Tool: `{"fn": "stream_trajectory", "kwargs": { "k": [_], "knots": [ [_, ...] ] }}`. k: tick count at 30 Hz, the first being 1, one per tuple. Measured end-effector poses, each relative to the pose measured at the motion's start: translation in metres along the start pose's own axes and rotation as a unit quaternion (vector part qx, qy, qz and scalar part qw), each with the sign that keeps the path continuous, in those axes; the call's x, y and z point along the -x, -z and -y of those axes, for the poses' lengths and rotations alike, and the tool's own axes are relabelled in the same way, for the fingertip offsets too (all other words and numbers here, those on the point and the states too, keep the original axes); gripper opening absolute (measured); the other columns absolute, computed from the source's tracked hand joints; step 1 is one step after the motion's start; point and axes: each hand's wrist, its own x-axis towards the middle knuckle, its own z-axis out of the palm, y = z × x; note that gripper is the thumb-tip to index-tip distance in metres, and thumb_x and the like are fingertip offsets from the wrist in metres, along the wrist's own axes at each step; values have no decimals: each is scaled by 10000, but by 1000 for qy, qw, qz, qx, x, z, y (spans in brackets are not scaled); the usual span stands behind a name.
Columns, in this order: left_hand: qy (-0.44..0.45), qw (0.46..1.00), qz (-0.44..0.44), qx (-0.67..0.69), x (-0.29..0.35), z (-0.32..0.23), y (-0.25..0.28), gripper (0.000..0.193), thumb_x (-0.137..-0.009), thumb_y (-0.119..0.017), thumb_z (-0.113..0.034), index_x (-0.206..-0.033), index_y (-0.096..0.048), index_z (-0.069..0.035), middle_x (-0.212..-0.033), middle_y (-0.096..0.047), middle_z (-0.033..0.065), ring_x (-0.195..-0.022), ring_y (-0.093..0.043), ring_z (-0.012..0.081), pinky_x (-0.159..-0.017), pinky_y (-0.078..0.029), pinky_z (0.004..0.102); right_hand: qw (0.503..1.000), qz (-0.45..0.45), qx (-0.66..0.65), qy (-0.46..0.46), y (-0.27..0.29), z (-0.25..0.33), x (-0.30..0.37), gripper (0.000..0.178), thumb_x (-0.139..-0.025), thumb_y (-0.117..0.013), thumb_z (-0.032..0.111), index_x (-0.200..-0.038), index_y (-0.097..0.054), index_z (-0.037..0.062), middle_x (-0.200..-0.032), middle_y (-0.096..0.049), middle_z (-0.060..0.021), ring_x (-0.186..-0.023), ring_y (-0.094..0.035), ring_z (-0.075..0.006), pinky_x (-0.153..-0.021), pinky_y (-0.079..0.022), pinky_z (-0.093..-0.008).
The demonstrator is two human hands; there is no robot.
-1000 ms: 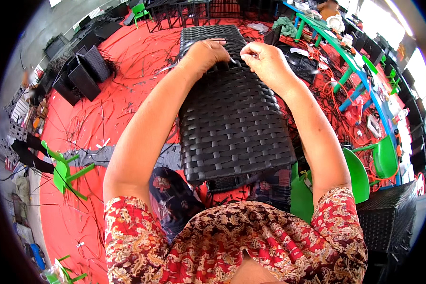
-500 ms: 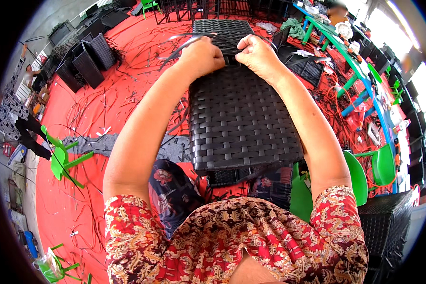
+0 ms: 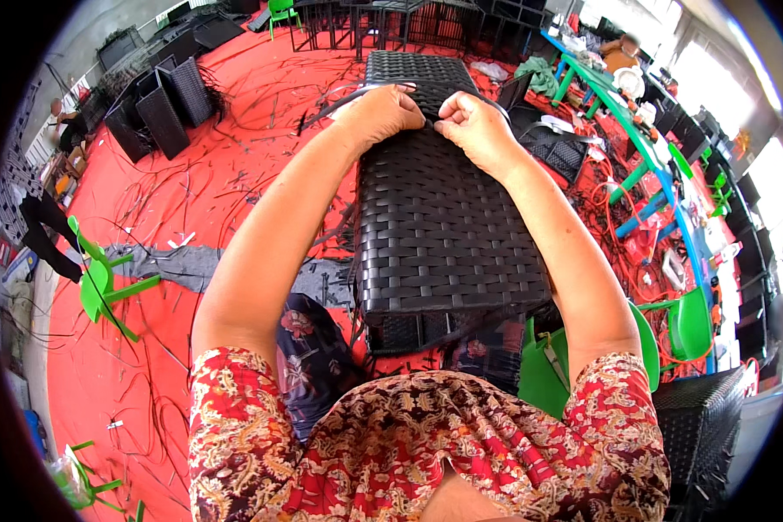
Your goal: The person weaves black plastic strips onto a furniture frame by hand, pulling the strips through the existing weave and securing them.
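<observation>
Strips (image 3: 319,114), thin and black, trail out beyond the left hand (image 3: 381,115) and lie lower and flatter than half a second ago, when they arched above the knuckles. One second ago the two hands stood further apart, with a dark opening in the weave showing between them; now the left hand and the right hand (image 3: 480,130) have their fingertips almost together. Both have curled fingers, the right with its thumb against the forefinger; whether either one grips a strip cannot be told. The long black woven piece (image 3: 448,235) lies directly under both hands, its near end reaching back toward the person's lap and its far end extending past the fingertips.

Among containers, a clear bag (image 3: 63,477) sits on a green stool (image 3: 85,496), well toward the person and to the left of the left hand; its contents are too blurred to tell. Far left of the same hand is a cardboard box (image 3: 76,159), its inside not discernible. Just beyond the right hand, to its right, stands a dark crate-like frame (image 3: 555,155) with pale strips (image 3: 555,126) across its top. Further right, the long surface (image 3: 613,108) carries a white round object (image 3: 628,81).
</observation>
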Motion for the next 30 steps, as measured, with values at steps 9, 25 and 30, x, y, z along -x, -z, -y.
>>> {"fn": "stream_trajectory", "kwargs": {
  "k": [9,25,30],
  "knots": [
    [-5,901,-144,409,11,11,-5,140,-751,-624,-132,-777,-659,0,-783,-642,67,-807,-572,144,-811,-413,264,992,115,-7,-57,23,35,-24,183,-852,-596,168,-921,-653,8,-701,-612,-26,-549,-558,-82,-468,-420,-219],
    [-129,956,-233,-125,55,1,1,165,-750,-674,-197,-843,-700,-64,-841,-641,118,-805,-611,259,-766,-468,354,968,102,-202,-106,0,36,-4,102,-858,-619,153,-825,-550,85,-691,-543,24,-533,-474,-26,-449,-353,-157],
    [-123,950,-249,-146,65,4,4,165,-732,-629,-261,-789,-702,-125,-694,-616,90,-809,-600,272,-744,-452,411,976,102,-164,-99,-4,49,-3,92,-837,-632,141,-821,-561,85,-688,-541,37,-542,-477,-23,-463,-355,-165]
  ]
}}
